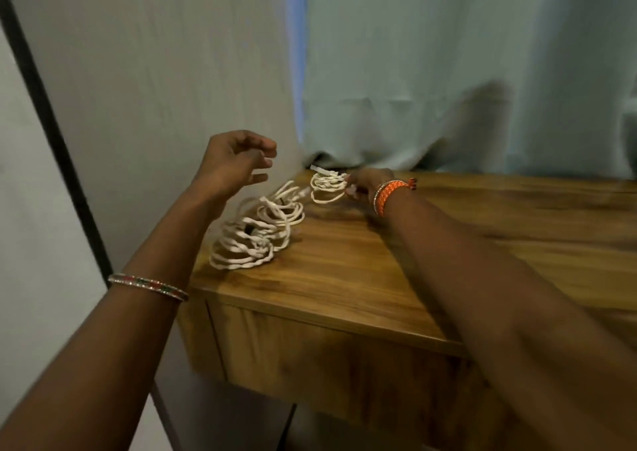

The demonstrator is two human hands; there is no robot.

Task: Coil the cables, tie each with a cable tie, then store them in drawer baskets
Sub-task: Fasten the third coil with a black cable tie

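With the right hand (367,183) pinching the small white cable coil (327,188) at the desk's (379,278) 12 o'clock, the empty, loosely curled left hand (238,163) should steady its loops before tying

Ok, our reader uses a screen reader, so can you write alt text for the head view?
A person's right hand grips a white cable coil at the back of a wooden table, while the left hand hovers empty, its fingers loosely curled. More coils lie near the table's left edge, before a pale curtain.
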